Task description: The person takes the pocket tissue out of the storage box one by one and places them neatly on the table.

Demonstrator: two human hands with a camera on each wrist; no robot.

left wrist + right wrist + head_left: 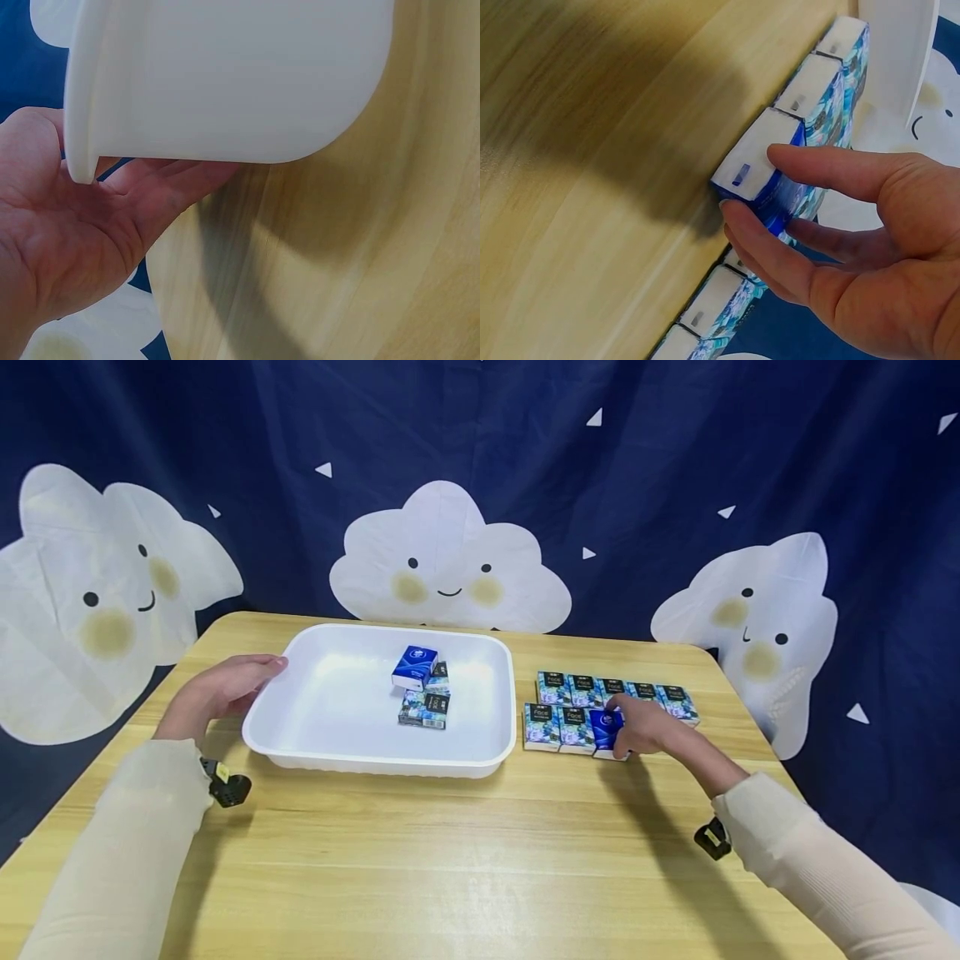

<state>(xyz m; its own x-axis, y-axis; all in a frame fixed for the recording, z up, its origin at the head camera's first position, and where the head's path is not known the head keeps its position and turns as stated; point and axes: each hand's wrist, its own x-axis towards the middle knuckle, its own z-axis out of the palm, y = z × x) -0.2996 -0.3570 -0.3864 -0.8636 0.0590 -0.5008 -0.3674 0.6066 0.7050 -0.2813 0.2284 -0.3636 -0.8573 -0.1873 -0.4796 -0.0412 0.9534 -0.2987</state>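
Beside white tray (341,714), right hand (643,725) pinching blue packet (603,731), long axis running front to back, left hand (234,683) gripping tray.

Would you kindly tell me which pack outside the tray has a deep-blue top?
The pack at the right hand, in the near row; the others outside have black labels.

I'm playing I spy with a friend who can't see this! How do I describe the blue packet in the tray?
Find the big white tray on the table. Right of its middle, the blue packet sits bunched with other packets. Its top is deep blue; theirs are flowery and black.
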